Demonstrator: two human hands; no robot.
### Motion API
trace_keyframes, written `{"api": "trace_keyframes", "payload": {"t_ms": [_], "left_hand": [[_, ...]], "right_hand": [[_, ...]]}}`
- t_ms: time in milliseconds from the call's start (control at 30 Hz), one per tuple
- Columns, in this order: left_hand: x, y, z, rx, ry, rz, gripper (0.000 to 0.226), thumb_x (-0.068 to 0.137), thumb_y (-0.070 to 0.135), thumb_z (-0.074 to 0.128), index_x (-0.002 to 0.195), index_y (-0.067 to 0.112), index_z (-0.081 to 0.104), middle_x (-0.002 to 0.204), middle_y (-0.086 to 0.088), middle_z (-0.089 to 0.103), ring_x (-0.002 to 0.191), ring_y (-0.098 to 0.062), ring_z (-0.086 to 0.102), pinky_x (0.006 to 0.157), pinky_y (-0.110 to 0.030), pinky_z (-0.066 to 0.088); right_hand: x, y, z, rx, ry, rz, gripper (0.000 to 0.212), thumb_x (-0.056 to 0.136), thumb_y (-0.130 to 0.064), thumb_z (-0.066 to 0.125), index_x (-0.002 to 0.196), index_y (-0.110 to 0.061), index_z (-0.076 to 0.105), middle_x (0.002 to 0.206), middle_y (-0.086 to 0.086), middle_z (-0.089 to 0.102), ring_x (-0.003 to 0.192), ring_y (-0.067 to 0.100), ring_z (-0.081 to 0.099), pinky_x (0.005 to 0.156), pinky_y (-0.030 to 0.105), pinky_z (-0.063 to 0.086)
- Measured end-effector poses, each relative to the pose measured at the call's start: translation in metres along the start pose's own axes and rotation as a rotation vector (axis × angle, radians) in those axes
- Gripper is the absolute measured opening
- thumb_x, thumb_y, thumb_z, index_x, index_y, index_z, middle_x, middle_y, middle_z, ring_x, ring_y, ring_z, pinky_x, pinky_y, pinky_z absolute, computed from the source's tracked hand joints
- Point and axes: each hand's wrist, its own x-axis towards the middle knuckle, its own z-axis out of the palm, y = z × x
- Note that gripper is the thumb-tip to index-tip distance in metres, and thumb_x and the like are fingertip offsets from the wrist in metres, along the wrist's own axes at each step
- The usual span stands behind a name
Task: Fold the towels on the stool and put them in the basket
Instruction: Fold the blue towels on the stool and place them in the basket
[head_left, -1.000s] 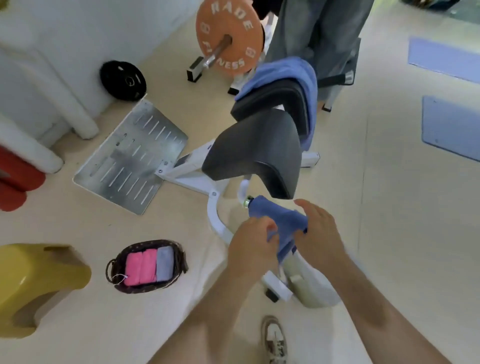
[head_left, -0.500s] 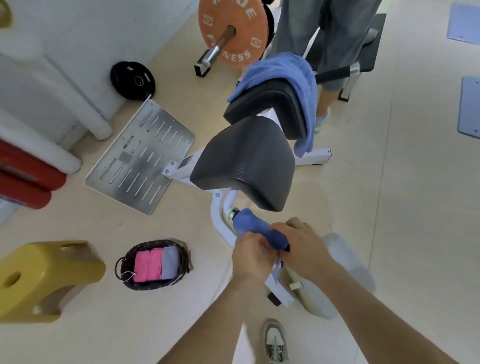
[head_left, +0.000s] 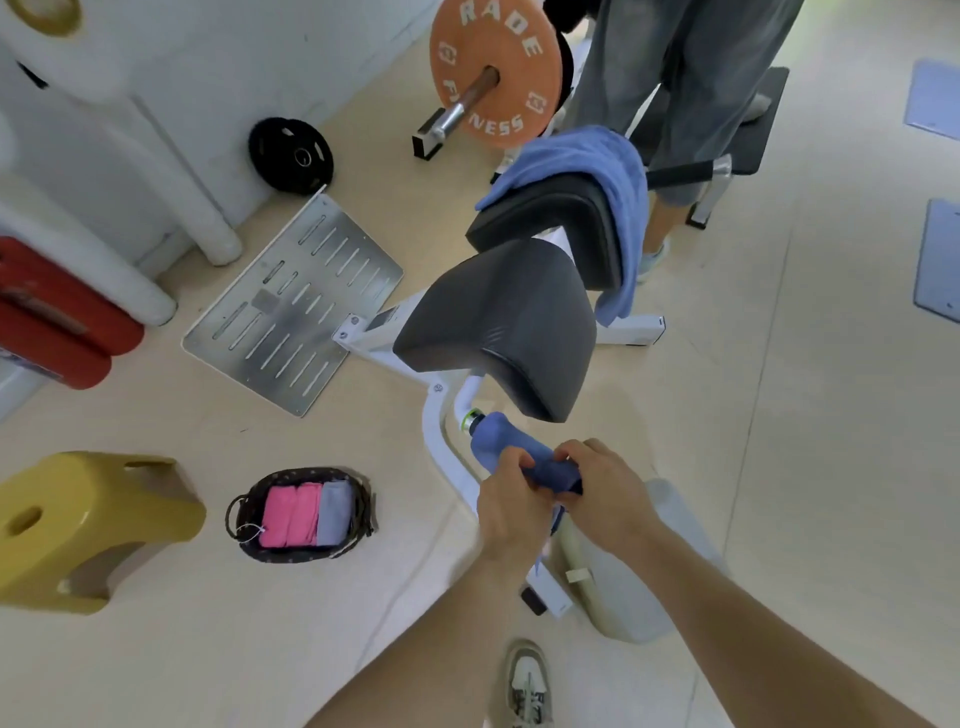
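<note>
The left hand (head_left: 511, 501) and right hand (head_left: 605, 491) clasped the near end of the rolled blue towel (head_left: 501, 441), probably soft, light and apt to unroll unless held mid-roll, the basket (head_left: 306, 473) lying left of the grip.

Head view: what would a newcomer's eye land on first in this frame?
The left hand and right hand grip a rolled dark towel at lower centre. At the top stands an orange plate, and just below it a light towel drapes over a black pad. At lower left, a basket holds folded towels, beside a yellow stool.
</note>
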Motion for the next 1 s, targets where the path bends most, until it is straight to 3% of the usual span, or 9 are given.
{"api": "trace_keyframes", "payload": {"t_ms": [167, 233, 367, 467, 633, 767, 834, 867, 1000], "left_hand": [[0.008, 0.002, -0.001, 0.096, -0.023, -0.051, 0.03, 0.082, 0.007, 0.051, 0.058, 0.018, 0.037, 0.055, 0.007, 0.038, 0.05, -0.006, 0.032, 0.046, -0.014, 0.028], [0.011, 0.005, -0.006, 0.247, -0.091, 0.0, 0.035, 0.083, 0.008, 0.053, 0.055, 0.019, 0.036, 0.054, 0.005, 0.038, 0.051, -0.01, 0.037, 0.043, -0.016, 0.024], [0.013, 0.002, -0.009, 0.33, -0.072, 0.178, 0.011, 0.085, 0.012, 0.057, 0.074, 0.009, 0.059, 0.082, -0.007, 0.058, 0.075, -0.023, 0.055, 0.061, -0.026, 0.039], [0.009, -0.003, 0.0, 0.231, 0.025, 0.231, 0.01, 0.084, 0.015, 0.062, 0.093, 0.012, 0.06, 0.1, -0.001, 0.051, 0.076, -0.014, 0.05, 0.06, -0.015, 0.034], [0.004, -0.009, 0.013, 0.268, 0.049, 0.25, 0.019, 0.087, 0.014, 0.057, 0.106, 0.011, 0.057, 0.107, 0.0, 0.05, 0.071, -0.016, 0.05, 0.06, -0.02, 0.033], [0.01, -0.009, 0.004, 0.295, 0.008, 0.263, 0.012, 0.089, 0.011, 0.049, 0.097, 0.012, 0.058, 0.088, -0.003, 0.06, 0.07, -0.019, 0.053, 0.059, -0.021, 0.036], [0.011, -0.007, 0.0, 0.254, 0.0, 0.229, 0.012, 0.087, 0.006, 0.049, 0.09, 0.011, 0.059, 0.079, -0.004, 0.063, 0.065, -0.017, 0.052, 0.053, -0.015, 0.035], [0.012, -0.005, -0.002, 0.218, -0.008, 0.213, 0.014, 0.085, 0.003, 0.049, 0.086, 0.009, 0.062, 0.076, -0.007, 0.065, 0.061, -0.014, 0.051, 0.05, -0.009, 0.033], [0.012, 0.011, -0.02, 0.062, -0.042, 0.22, 0.017, 0.079, -0.005, 0.057, 0.081, 0.003, 0.073, 0.074, -0.008, 0.069, 0.056, 0.0, 0.05, 0.054, -0.006, 0.04]], "right_hand": [[0.005, 0.014, 0.006, -0.015, 0.027, -0.024, 0.023, 0.078, -0.013, 0.064, 0.101, -0.017, 0.068, 0.097, -0.003, 0.06, 0.09, 0.02, 0.057, 0.074, 0.024, 0.041], [0.005, 0.016, 0.008, -0.042, 0.079, -0.07, 0.012, 0.076, -0.009, 0.062, 0.086, -0.012, 0.069, 0.081, -0.004, 0.056, 0.079, 0.019, 0.052, 0.063, 0.019, 0.035], [0.0, 0.015, 0.01, -0.016, 0.157, -0.118, 0.013, 0.072, -0.01, 0.055, 0.061, -0.01, 0.063, 0.064, -0.013, 0.047, 0.066, 0.017, 0.044, 0.054, 0.016, 0.027], [0.002, 0.012, 0.016, 0.003, 0.231, -0.162, 0.023, 0.069, -0.01, 0.045, 0.051, -0.009, 0.059, 0.057, -0.001, 0.056, 0.059, 0.018, 0.045, 0.05, 0.024, 0.03], [0.005, 0.012, 0.01, 0.057, 0.176, -0.099, 0.02, 0.078, -0.012, 0.048, 0.07, -0.004, 0.064, 0.07, 0.01, 0.064, 0.067, 0.023, 0.047, 0.062, 0.029, 0.033], [0.006, 0.008, 0.004, 0.201, 0.119, -0.029, 0.021, 0.08, -0.021, 0.048, 0.079, -0.005, 0.062, 0.071, 0.01, 0.063, 0.066, 0.024, 0.05, 0.063, 0.035, 0.042], [0.006, 0.008, -0.001, 0.378, 0.102, 0.063, 0.013, 0.085, -0.008, 0.053, 0.092, -0.012, 0.063, 0.073, 0.01, 0.063, 0.067, 0.021, 0.054, 0.065, 0.032, 0.046], [0.006, 0.007, -0.003, 0.43, 0.082, 0.08, 0.022, 0.086, -0.004, 0.053, 0.102, -0.016, 0.062, 0.078, 0.01, 0.063, 0.07, 0.019, 0.056, 0.068, 0.031, 0.049], [0.0, -0.002, -0.019, 0.319, -0.117, -0.055, 0.055, 0.087, -0.006, 0.058, 0.139, -0.019, 0.045, 0.131, 0.001, 0.052, 0.12, 0.018, 0.049, 0.1, 0.029, 0.04]]}}
